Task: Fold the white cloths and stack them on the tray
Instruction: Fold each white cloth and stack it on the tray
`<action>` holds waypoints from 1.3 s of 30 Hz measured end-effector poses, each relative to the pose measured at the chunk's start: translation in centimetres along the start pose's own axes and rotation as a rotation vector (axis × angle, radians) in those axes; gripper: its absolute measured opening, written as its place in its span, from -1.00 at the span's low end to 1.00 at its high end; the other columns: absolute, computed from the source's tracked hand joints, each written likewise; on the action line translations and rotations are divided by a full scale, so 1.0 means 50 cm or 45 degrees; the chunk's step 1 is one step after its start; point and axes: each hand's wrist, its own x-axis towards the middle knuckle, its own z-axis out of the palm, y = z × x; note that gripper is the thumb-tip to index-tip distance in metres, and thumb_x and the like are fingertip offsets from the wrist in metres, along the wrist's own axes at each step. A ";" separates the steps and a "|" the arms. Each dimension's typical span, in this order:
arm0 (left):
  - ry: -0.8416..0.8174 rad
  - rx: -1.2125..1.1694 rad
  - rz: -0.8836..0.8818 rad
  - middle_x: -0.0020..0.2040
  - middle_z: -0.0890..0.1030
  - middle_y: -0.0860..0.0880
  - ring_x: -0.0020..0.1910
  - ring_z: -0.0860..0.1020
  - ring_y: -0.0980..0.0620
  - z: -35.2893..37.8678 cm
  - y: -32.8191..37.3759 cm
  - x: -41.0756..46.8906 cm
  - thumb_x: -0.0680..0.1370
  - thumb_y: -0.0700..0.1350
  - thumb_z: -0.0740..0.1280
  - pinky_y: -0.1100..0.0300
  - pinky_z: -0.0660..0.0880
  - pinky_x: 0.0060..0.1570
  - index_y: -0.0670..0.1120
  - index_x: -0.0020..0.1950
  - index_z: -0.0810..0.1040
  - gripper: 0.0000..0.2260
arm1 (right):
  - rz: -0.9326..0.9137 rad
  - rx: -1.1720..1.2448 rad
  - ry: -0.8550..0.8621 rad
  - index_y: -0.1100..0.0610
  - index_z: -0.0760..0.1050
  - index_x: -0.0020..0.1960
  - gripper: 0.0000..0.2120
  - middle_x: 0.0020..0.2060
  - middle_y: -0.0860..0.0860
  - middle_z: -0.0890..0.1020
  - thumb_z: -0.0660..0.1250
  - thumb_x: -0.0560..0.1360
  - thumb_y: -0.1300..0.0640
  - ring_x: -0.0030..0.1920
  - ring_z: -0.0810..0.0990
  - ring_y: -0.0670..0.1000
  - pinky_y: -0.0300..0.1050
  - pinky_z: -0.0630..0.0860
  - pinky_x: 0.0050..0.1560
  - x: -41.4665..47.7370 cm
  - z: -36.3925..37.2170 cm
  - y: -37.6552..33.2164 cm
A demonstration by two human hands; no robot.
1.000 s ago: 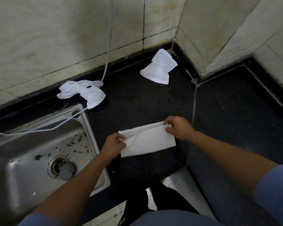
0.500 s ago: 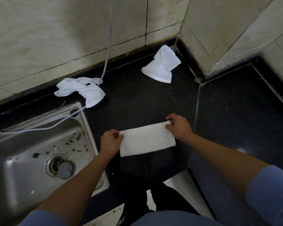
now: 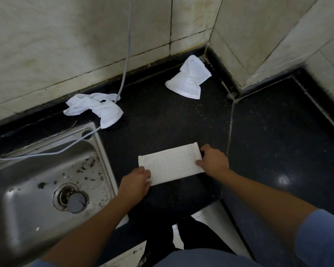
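A folded white cloth (image 3: 171, 163) lies flat as a rectangle on the black counter (image 3: 162, 128) in front of me. My left hand (image 3: 136, 183) presses its near-left corner. My right hand (image 3: 213, 160) grips its right edge, thumb on top. A crumpled white cloth (image 3: 96, 108) lies by the wall next to the sink's corner. Another loosely bunched white cloth (image 3: 189, 80) sits near the back corner of the counter. No tray is in view.
A steel sink (image 3: 46, 182) with a drain plug and dirt specks lies at the left. A grey hose (image 3: 126, 54) runs down the tiled wall and across the sink. The counter continues to the right past a seam (image 3: 229, 132). Tiled walls close the back.
The cloth's upper layer has been laid down, so the cloth now lies flat. Both hands have shifted from its far corners to its near-left corner and right edge.
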 end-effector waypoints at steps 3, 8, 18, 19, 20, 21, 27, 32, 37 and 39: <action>0.013 -0.074 -0.040 0.05 0.49 -0.01 -0.03 0.51 0.03 0.025 -0.020 -0.027 0.53 0.00 0.33 0.17 0.51 -0.14 -0.04 0.09 0.53 -0.81 | 0.108 0.246 -0.028 0.10 0.46 0.18 -0.65 0.07 0.06 0.60 0.44 0.43 0.09 0.03 0.59 0.08 -0.09 0.48 -0.13 0.008 -0.001 -0.001; 0.035 0.149 0.022 0.40 0.34 -0.09 0.31 0.36 -0.07 0.023 -0.023 -0.020 0.53 0.08 0.31 0.04 0.44 0.22 0.00 0.39 0.41 -0.56 | 0.279 0.774 -0.186 0.22 0.57 0.03 -0.79 -0.04 0.13 0.64 0.45 0.40 0.25 -0.10 0.62 0.08 0.00 0.61 -0.12 0.018 -0.021 0.002; 0.232 -0.018 -0.090 0.11 0.53 -0.09 0.04 0.51 -0.07 -0.022 -0.087 -0.051 0.46 -0.05 0.42 0.07 0.51 -0.05 -0.09 0.09 0.60 -0.76 | 0.028 0.890 -0.380 0.17 0.50 -0.19 -0.86 -0.17 0.08 0.57 0.43 0.38 0.34 -0.15 0.62 0.06 -0.12 0.60 -0.34 -0.053 -0.008 -0.194; 0.246 -0.036 -0.107 0.08 0.53 -0.09 0.02 0.52 -0.08 -0.023 -0.097 -0.059 0.45 -0.07 0.43 0.07 0.52 -0.07 -0.10 0.07 0.61 -0.78 | 0.007 0.851 -0.399 0.15 0.51 -0.20 -0.86 -0.16 0.07 0.57 0.43 0.38 0.33 -0.16 0.62 0.05 -0.14 0.59 -0.36 -0.057 0.009 -0.220; 0.269 -0.055 -0.120 0.04 0.54 -0.09 -0.01 0.53 -0.09 -0.025 -0.105 -0.067 0.44 -0.09 0.44 0.07 0.52 -0.09 -0.11 0.04 0.61 -0.79 | 0.003 0.826 -0.416 0.15 0.52 -0.18 -0.87 -0.15 0.06 0.57 0.42 0.39 0.33 -0.17 0.62 0.03 -0.13 0.61 -0.35 -0.060 0.025 -0.242; 0.287 -0.073 -0.137 0.02 0.54 -0.08 -0.03 0.54 -0.10 -0.026 -0.113 -0.076 0.43 -0.10 0.45 0.08 0.52 -0.11 -0.11 0.03 0.61 -0.80 | 0.012 0.798 -0.431 0.15 0.53 -0.15 -0.89 -0.14 0.05 0.58 0.42 0.40 0.32 -0.18 0.63 0.03 -0.10 0.63 -0.32 -0.061 0.042 -0.261; 0.270 -0.116 -0.204 0.01 0.54 -0.10 -0.02 0.52 -0.11 -0.030 -0.134 -0.106 0.47 -0.11 0.40 0.03 0.52 -0.12 -0.12 0.06 0.60 -0.81 | -0.097 0.556 -0.358 0.28 0.58 -0.14 -0.84 -0.14 0.19 0.67 0.44 0.38 0.18 -0.13 0.67 0.15 0.14 0.61 -0.03 -0.060 0.109 -0.315; 0.266 -0.066 -0.044 0.13 0.54 -0.12 0.05 0.52 -0.13 -0.032 -0.098 -0.075 0.49 -0.10 0.37 0.01 0.53 -0.04 -0.13 0.10 0.60 -0.78 | -0.377 0.397 -0.111 0.13 0.59 -0.08 -0.93 -0.16 0.07 0.67 0.34 0.51 0.15 -0.15 0.65 0.06 0.05 0.60 -0.03 -0.065 0.102 -0.261; -0.024 0.168 0.118 0.56 0.06 -0.09 0.51 0.09 -0.12 -0.024 -0.037 -0.014 0.60 -0.01 0.20 -0.04 0.21 0.39 -0.06 0.50 0.24 -0.53 | -0.951 -0.435 0.117 0.16 0.31 0.46 -0.52 0.48 0.13 0.29 0.25 0.56 0.09 0.47 0.26 0.16 0.11 0.38 0.30 -0.056 0.098 -0.175; -0.128 0.258 0.089 0.58 -0.09 -0.05 0.54 -0.04 -0.08 -0.015 -0.039 -0.003 0.61 0.03 0.17 -0.04 0.10 0.44 -0.04 0.54 0.11 -0.47 | -0.881 -0.647 -0.063 0.14 -0.05 0.57 -0.39 0.57 0.07 -0.08 0.07 0.63 -0.06 0.56 -0.10 0.05 0.12 0.13 0.46 -0.046 0.102 -0.156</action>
